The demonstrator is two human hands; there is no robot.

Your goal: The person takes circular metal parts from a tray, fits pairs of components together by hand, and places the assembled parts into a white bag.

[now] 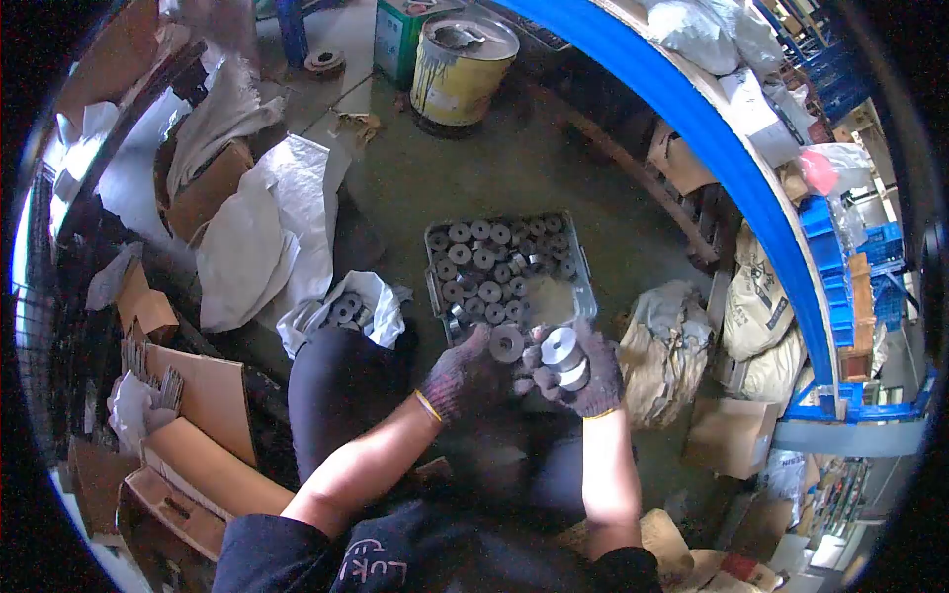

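Observation:
Both my hands wear dark knit gloves with yellow cuffs. My left hand (461, 376) is closed on a grey metal ring (506, 344) with a hole in its middle. Just to the right, my right hand (593, 381) grips shiny metal rings (560, 348), stacked against the palm. Beyond both hands a clear plastic bin (583, 267) on the floor holds many similar rings, with part of its bottom showing at the near right. A white sack (381, 306) left of the bin, by my knee, has more rings inside.
A yellow paint-stained bucket (463, 74) and a green box (395, 40) stand at the back. White sacking (267, 237) and cardboard (198, 395) lie at left. A crumpled sack (667, 356) sits at right, below a blue shelf beam (732, 109). A cardboard box (732, 435) is nearby.

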